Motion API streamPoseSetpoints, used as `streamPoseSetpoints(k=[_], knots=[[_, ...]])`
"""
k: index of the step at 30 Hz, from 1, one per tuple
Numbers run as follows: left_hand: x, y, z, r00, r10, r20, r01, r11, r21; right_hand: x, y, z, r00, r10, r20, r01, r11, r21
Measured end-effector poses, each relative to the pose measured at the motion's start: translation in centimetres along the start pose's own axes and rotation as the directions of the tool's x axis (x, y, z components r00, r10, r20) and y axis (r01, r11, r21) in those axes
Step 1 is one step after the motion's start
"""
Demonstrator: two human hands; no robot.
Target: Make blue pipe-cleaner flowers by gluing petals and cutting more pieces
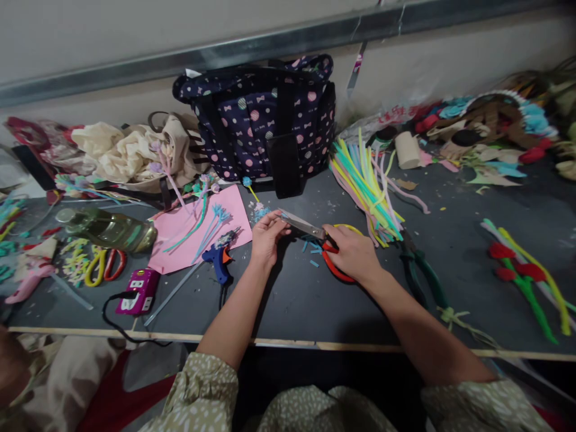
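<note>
My right hand (353,252) grips a pair of scissors (306,227) by the red and yellow handles, the blades pointing left. The tips reach the fingers of my left hand (269,234), which are pinched together on what looks like a small blue piece of pipe cleaner (284,215), mostly hidden. Short blue cut bits (314,263) lie on the table under the blades. Just behind my left hand is a fuzzy blue clump (261,211).
A bundle of pastel pipe cleaners (369,192) and green-handled pliers (423,270) lie to the right. A patterned bag (252,120) with a phone (284,165) against it stands behind. Left are a blue glue gun (219,264), pink sheet (175,255) and bottle (108,228).
</note>
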State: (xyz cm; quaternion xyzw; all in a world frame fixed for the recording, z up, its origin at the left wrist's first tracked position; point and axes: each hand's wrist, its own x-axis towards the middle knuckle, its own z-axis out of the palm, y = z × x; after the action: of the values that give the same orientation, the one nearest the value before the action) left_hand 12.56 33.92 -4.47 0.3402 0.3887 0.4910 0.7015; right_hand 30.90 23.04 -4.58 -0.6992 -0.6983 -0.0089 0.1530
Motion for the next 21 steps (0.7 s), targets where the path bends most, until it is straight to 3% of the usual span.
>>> streamPoseSetpoints(k=[21], knots=[[-0.10, -0.04, 0.03, 1.000, 0.000, 0.006, 0.000, 1.000, 0.023, -0.04, -0.08, -0.10, 1.000, -0.015, 0.017, 0.015, 1.000, -0.006]])
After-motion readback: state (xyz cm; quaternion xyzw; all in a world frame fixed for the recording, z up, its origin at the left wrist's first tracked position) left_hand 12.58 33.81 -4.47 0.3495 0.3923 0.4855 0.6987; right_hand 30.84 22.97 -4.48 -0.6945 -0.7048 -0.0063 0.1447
